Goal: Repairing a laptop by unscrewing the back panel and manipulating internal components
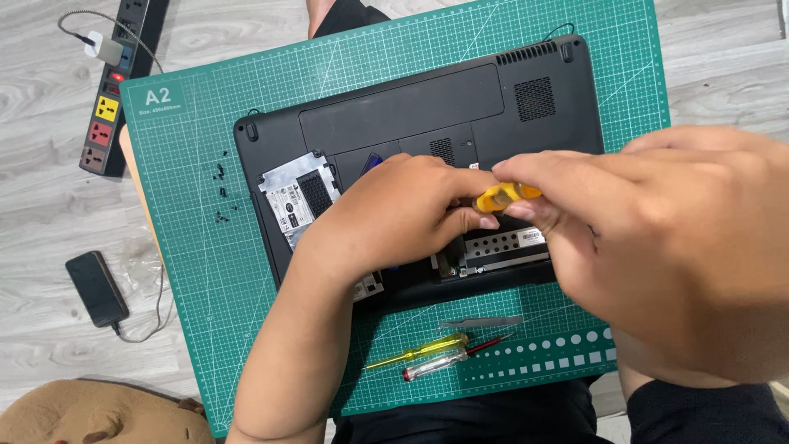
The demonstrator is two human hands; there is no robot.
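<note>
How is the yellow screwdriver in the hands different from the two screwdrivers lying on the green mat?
The yellow screwdriver is gripped by the left hand and right hand over the open laptop; the two spare screwdrivers lie untouched on the green mat. Its handle looks opaque, theirs see-through. Its shaft is hidden; theirs show.

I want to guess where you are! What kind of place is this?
Probably a home repair spot on a wooden floor: a green cutting mat, an opened laptop, spare screwdrivers and a power strip.
</note>
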